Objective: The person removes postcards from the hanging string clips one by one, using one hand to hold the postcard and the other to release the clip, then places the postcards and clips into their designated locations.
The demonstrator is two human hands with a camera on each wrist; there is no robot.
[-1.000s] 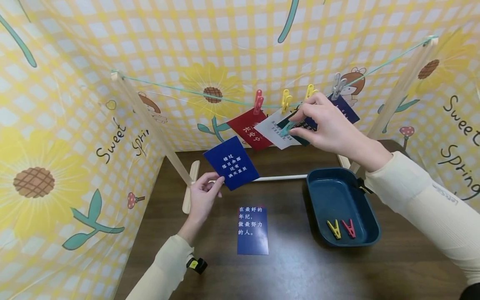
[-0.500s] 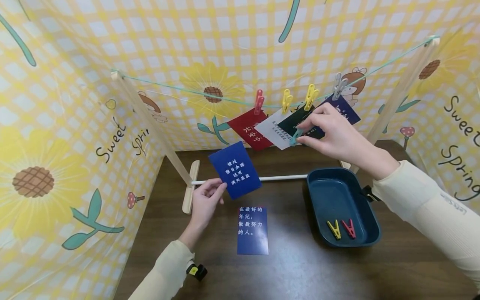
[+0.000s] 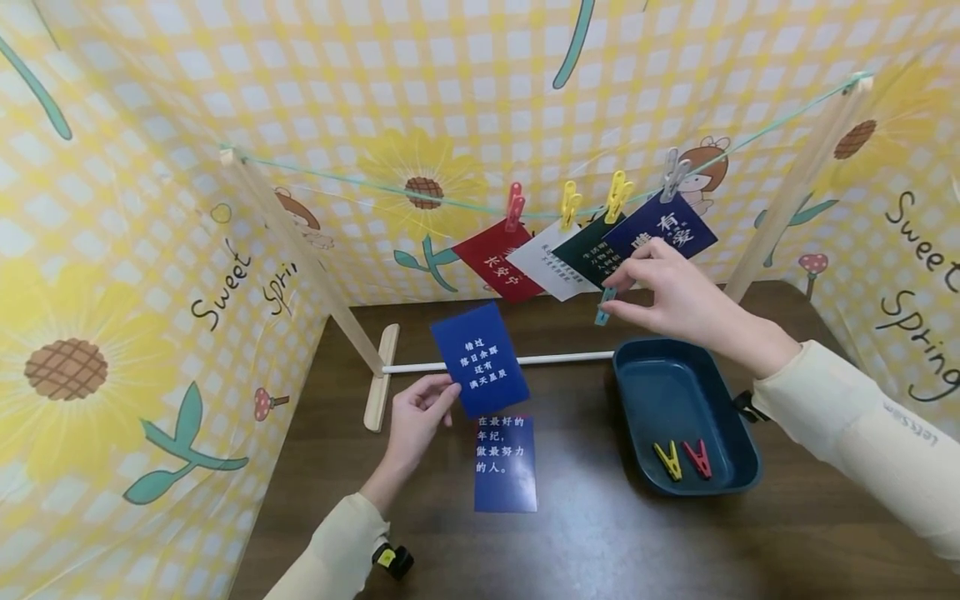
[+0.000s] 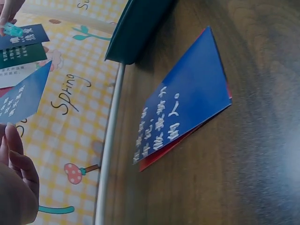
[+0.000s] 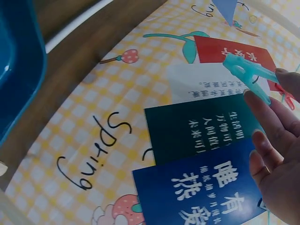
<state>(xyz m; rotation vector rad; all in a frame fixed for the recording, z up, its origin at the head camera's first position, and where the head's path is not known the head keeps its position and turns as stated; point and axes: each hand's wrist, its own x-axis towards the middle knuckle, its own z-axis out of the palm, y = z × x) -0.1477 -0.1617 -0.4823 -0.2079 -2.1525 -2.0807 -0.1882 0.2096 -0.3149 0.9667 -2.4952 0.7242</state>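
Currently, a blue card is pinched at its left edge by the left hand, raised off the table. A teal clothespin is pinched by the right hand near the lower edge of a green card. Open string is left between the red card and left post.

cream sleeves bear black wrist gear, small lettering on the right.

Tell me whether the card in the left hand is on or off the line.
Off: the left hand pinches the card by its edge, lower than the line and apart from it.
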